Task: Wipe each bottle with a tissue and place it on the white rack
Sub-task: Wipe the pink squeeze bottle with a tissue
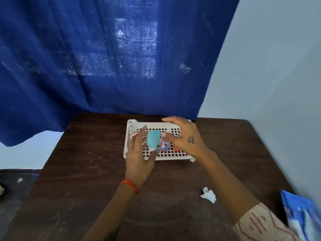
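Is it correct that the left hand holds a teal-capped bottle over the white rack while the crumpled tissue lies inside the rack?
Not quite. The head view shows the crumpled tissue on the brown table, nearer than the white rack, not inside it. The left hand does hold the teal-capped bottle over the rack.

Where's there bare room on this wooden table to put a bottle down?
Bare patches: the dark wooden table left of the left hand, and the front middle between the forearms. Crowded: the white perforated plastic rack under both hands, the crumpled white tissue, and the blue packet at the right edge.
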### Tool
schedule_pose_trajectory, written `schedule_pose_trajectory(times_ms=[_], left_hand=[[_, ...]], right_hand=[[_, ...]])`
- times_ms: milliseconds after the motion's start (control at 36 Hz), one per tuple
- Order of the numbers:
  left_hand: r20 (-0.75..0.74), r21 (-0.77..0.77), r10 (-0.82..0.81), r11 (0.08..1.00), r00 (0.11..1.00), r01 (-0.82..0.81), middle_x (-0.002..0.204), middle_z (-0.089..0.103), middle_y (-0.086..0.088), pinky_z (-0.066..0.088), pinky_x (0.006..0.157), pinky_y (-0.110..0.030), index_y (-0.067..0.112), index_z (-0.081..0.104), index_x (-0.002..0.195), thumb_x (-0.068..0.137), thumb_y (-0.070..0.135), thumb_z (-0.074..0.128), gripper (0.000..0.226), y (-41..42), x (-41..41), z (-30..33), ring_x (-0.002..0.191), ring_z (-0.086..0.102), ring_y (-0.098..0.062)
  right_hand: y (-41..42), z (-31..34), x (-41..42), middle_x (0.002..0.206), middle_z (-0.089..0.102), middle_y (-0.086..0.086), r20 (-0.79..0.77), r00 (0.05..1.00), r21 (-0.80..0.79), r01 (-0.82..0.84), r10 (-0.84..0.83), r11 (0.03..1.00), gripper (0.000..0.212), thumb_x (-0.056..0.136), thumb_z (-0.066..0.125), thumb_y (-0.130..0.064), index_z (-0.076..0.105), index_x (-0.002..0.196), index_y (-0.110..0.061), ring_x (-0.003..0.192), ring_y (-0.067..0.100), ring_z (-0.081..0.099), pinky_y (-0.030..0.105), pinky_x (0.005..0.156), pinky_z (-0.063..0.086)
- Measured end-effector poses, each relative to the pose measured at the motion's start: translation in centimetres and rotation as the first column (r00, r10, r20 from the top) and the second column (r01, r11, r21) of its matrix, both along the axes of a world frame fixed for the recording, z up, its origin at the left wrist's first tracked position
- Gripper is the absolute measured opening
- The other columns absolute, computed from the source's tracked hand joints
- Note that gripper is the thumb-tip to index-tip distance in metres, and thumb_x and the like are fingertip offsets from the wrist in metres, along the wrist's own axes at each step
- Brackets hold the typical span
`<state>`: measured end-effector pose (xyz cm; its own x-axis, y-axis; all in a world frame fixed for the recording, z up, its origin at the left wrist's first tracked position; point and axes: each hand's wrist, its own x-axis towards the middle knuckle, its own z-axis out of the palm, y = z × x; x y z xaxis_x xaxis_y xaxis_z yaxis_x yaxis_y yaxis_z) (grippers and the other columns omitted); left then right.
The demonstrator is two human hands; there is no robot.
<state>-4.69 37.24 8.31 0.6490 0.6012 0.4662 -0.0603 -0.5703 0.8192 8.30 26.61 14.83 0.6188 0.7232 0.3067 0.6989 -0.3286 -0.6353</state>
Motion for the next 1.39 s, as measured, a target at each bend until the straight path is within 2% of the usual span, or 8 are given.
schedule_pose_trajectory(times_ms=[139, 306, 472, 667, 806, 889, 1056, 1389], left_hand=[[-0.053, -0.012, -0.132, 0.991, 0.99, 0.132, 0.132, 0.045, 0.006, 0.05, 0.096, -0.044, 0.028, 0.038, 0.138, 0.075, 0.01, 0.077, 0.077, -3.8, 1.7, -0.9, 0.121, 0.052, -0.02], [-0.225, -0.101, -0.338, 0.941, 0.914, 0.323, 0.131, 0.049, -0.002, 0.045, 0.089, -0.013, 0.021, 0.045, 0.136, 0.075, 0.013, 0.078, 0.07, -9.0, 3.4, -3.7, 0.109, 0.055, -0.012], [-0.463, -0.226, -0.512, 0.858, 0.724, 0.462, 0.129, 0.051, -0.004, 0.051, 0.09, -0.027, 0.024, 0.05, 0.132, 0.071, 0.008, 0.077, 0.068, -12.7, 3.7, -7.0, 0.107, 0.058, -0.017], [-0.566, -0.195, -0.472, 0.873, 0.675, 0.447, 0.117, 0.064, -0.003, 0.048, 0.084, -0.018, 0.015, 0.064, 0.118, 0.074, 0.006, 0.072, 0.045, -14.9, 3.9, -8.7, 0.096, 0.064, -0.016], [-0.576, -0.194, -0.438, 0.894, 0.69, 0.405, 0.099, 0.069, 0.004, 0.042, 0.075, -0.004, 0.016, 0.069, 0.104, 0.077, 0.004, 0.068, 0.03, -15.8, 4.7, -8.0, 0.085, 0.063, -0.009], [-0.533, -0.209, -0.446, 0.893, 0.719, 0.399, 0.091, 0.071, 0.004, 0.049, 0.08, -0.016, 0.015, 0.07, 0.099, 0.075, -0.002, 0.067, 0.029, -16.8, 5.5, -7.0, 0.084, 0.066, -0.009], [-0.433, -0.214, -0.523, 0.851, 0.734, 0.479, 0.074, 0.071, 0.009, 0.053, 0.074, -0.026, 0.022, 0.07, 0.079, 0.072, -0.001, 0.068, 0.025, -21.3, 7.8, -4.8, 0.073, 0.066, -0.003], [-0.408, -0.156, -0.679, 0.711, 0.611, 0.686, 0.083, 0.065, -0.003, 0.044, 0.067, -0.007, 0.01, 0.07, 0.082, 0.068, -0.009, 0.065, 0.024, -34.4, 12.0, -3.2, 0.069, 0.058, -0.005]], right_hand=[[-6.6, -1.8, -0.2, 0.111, 0.067, -0.002, -0.023, 0.989, 0.146, 0.151, -0.149, 0.978, 0.037, 0.077, 0.075, -0.016, 0.066, 0.113, -0.015, 0.101, 0.003, 0.058, 0.013, 0.089, 0.044], [-13.4, -5.8, -1.1, 0.103, 0.066, -0.01, -0.235, 0.908, 0.089, 0.377, -0.348, 0.922, 0.036, 0.074, 0.078, -0.017, 0.068, 0.109, -0.02, 0.095, 0.001, 0.061, 0.009, 0.083, 0.045], [-17.7, -11.2, -2.6, 0.103, 0.07, 0.0, -0.37, 0.852, -0.141, 0.343, -0.37, 0.929, 0.045, 0.065, 0.074, -0.018, 0.068, 0.109, -0.017, 0.094, 0.013, 0.066, 0.034, 0.086, 0.053], [-18.4, -14.2, -3.7, 0.09, 0.07, -0.001, -0.342, 0.882, -0.279, 0.234, -0.324, 0.931, 0.024, 0.071, 0.062, -0.021, 0.07, 0.092, -0.016, 0.082, 0.012, 0.063, 0.015, 0.074, 0.045], [-19.0, -14.0, -3.1, 0.09, 0.072, 0.004, -0.306, 0.885, -0.268, 0.274, -0.351, 0.924, 0.017, 0.076, 0.068, -0.012, 0.071, 0.092, -0.013, 0.081, 0.011, 0.062, 0.005, 0.068, 0.036], [-20.4, -12.8, -2.9, 0.083, 0.07, 0.0, -0.318, 0.854, -0.204, 0.363, -0.412, 0.909, 0.015, 0.075, 0.072, -0.011, 0.069, 0.089, -0.013, 0.072, 0.0, 0.056, -0.002, 0.062, 0.032], [-25.8, -10.2, -2.5, 0.063, 0.061, -0.014, -0.337, 0.787, -0.081, 0.522, -0.516, 0.849, 0.019, 0.072, 0.076, -0.011, 0.062, 0.074, -0.023, 0.065, -0.008, 0.058, 0.004, 0.06, 0.038], [-37.5, -10.2, -3.3, 0.091, 0.07, -0.002, -0.117, 0.572, 0.046, 0.82, -0.812, 0.571, 0.016, 0.078, 0.064, -0.017, 0.071, 0.093, -0.014, 0.083, 0.017, 0.062, 0.033, 0.074, 0.052]])
